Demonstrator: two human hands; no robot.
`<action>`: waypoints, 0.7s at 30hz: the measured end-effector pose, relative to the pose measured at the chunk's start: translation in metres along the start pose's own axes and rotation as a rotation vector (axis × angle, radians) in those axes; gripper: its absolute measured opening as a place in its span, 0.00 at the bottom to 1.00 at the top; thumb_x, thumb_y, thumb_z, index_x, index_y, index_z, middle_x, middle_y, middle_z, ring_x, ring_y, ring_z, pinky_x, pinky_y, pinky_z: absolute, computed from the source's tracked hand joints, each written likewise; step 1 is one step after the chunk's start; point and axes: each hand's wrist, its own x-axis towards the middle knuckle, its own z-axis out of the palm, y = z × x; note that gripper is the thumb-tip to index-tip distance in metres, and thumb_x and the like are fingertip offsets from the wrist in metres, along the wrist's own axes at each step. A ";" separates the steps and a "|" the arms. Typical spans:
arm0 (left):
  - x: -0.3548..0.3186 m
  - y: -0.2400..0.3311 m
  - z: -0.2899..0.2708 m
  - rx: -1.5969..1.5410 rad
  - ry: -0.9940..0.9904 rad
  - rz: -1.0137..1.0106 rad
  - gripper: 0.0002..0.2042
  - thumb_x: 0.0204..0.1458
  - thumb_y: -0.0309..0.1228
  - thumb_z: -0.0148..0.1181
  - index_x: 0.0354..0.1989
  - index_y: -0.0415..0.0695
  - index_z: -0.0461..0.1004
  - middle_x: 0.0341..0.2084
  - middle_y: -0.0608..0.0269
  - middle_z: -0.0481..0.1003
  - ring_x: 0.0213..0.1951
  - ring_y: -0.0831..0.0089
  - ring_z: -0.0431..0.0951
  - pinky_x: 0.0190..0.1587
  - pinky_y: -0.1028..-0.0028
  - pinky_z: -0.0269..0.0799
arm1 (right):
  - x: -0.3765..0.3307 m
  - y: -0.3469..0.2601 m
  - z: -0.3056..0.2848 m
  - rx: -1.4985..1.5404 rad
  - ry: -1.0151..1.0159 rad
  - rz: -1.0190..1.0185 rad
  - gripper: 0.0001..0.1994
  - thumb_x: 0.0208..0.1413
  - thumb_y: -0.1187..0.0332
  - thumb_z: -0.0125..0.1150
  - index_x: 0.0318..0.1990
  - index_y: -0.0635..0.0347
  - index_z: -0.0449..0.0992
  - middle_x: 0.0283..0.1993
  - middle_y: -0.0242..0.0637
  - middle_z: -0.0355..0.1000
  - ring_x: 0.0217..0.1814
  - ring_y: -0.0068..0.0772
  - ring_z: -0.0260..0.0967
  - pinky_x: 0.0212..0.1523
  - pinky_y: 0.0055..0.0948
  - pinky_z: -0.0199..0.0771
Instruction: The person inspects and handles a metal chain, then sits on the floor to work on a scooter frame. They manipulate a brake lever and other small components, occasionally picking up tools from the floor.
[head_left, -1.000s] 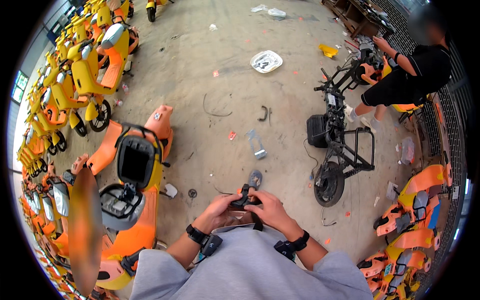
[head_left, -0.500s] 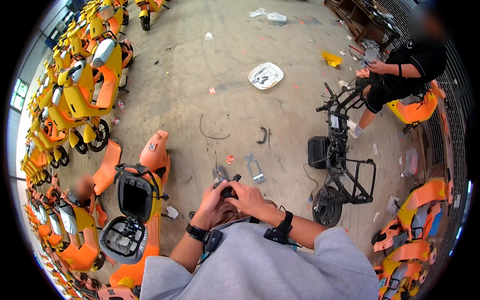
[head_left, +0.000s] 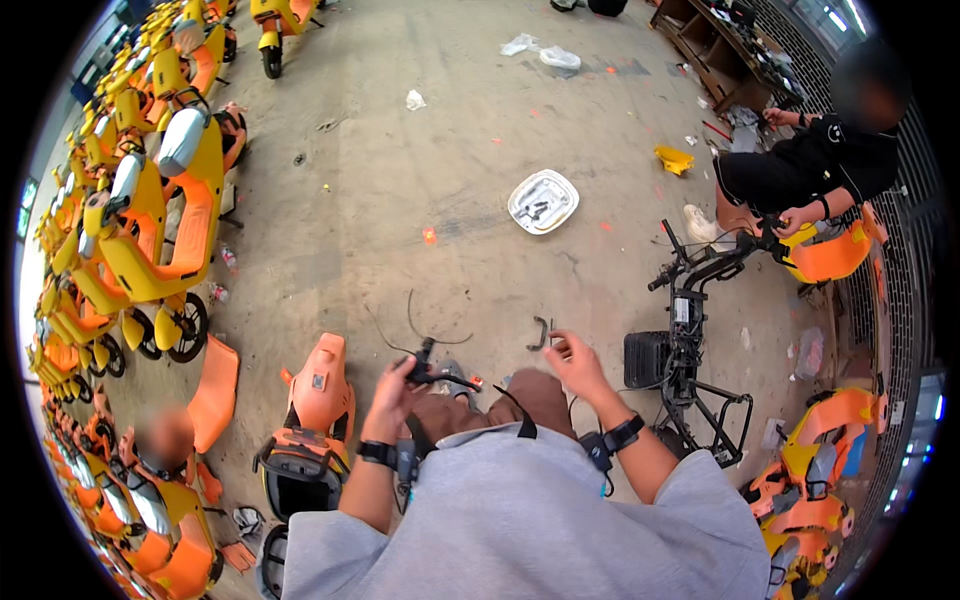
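My left hand (head_left: 393, 390) is closed round a black brake lever assembly (head_left: 428, 366), whose lever points right above my knees. Away to the right, my right hand (head_left: 583, 368) is raised over my right thigh with its fingers apart, and nothing shows in it. Just beyond its fingertips a small curved black part (head_left: 539, 332) lies on the floor. Thin black cables (head_left: 412, 318) rest on the concrete ahead of my left hand.
To my right stands a bare black scooter frame (head_left: 687, 312); a co-worker (head_left: 835, 150) in black has a hand at its handlebar. An orange scooter body (head_left: 322, 385) is at my left. Ahead lies a white tray (head_left: 543, 228) with small parts. Yellow-orange scooters (head_left: 165, 230) line the left.
My hands were together on the black part; my right hand has let go and moved right, while the left keeps hold. The co-worker's hand has come to the frame's handlebar.
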 end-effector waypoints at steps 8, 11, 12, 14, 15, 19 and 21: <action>0.121 0.081 -0.088 -0.371 0.193 0.064 0.09 0.57 0.36 0.57 0.41 0.45 0.72 0.34 0.60 0.76 0.38 0.64 0.76 0.40 0.63 0.74 | 0.098 0.153 -0.044 0.376 0.084 0.719 0.13 0.57 0.64 0.58 0.44 0.63 0.75 0.33 0.39 0.76 0.28 0.31 0.74 0.27 0.29 0.74; 0.131 0.100 -0.084 -0.390 0.244 0.185 0.08 0.59 0.34 0.55 0.42 0.45 0.72 0.33 0.61 0.77 0.37 0.65 0.76 0.40 0.64 0.74 | 0.142 0.196 -0.057 0.277 0.056 0.868 0.13 0.56 0.64 0.58 0.42 0.63 0.76 0.31 0.38 0.76 0.27 0.31 0.74 0.26 0.29 0.74; 0.129 0.105 -0.083 -0.397 0.286 0.191 0.08 0.59 0.34 0.55 0.42 0.44 0.72 0.33 0.61 0.77 0.37 0.65 0.76 0.39 0.64 0.75 | 0.163 0.204 -0.066 0.218 0.031 0.892 0.13 0.55 0.64 0.58 0.42 0.63 0.76 0.30 0.38 0.76 0.26 0.30 0.74 0.26 0.29 0.74; 0.131 0.102 -0.081 -0.421 0.374 0.182 0.09 0.60 0.35 0.55 0.42 0.44 0.72 0.33 0.62 0.77 0.36 0.65 0.77 0.39 0.65 0.75 | 0.209 0.216 -0.082 0.080 -0.054 0.806 0.12 0.54 0.65 0.58 0.41 0.64 0.76 0.29 0.39 0.76 0.25 0.30 0.74 0.25 0.30 0.73; 0.139 0.093 -0.091 -0.484 0.433 0.127 0.09 0.60 0.35 0.55 0.42 0.43 0.72 0.33 0.62 0.77 0.35 0.65 0.77 0.38 0.65 0.76 | 0.238 0.218 -0.090 0.011 -0.108 0.757 0.12 0.53 0.65 0.58 0.40 0.64 0.76 0.28 0.39 0.75 0.24 0.30 0.74 0.24 0.30 0.73; 0.154 0.076 -0.028 -0.399 0.649 0.014 0.11 0.59 0.38 0.56 0.43 0.44 0.72 0.34 0.63 0.76 0.40 0.67 0.77 0.39 0.69 0.72 | 0.348 0.243 -0.111 -0.136 -0.217 0.581 0.14 0.54 0.64 0.57 0.42 0.66 0.76 0.29 0.40 0.76 0.25 0.29 0.74 0.26 0.29 0.73; 0.178 0.069 0.016 -0.490 0.611 -0.064 0.12 0.59 0.40 0.56 0.41 0.44 0.72 0.33 0.63 0.76 0.40 0.66 0.77 0.39 0.69 0.72 | 0.426 0.219 -0.112 0.047 -0.159 0.614 0.14 0.54 0.65 0.57 0.40 0.68 0.76 0.28 0.41 0.76 0.26 0.29 0.74 0.27 0.29 0.74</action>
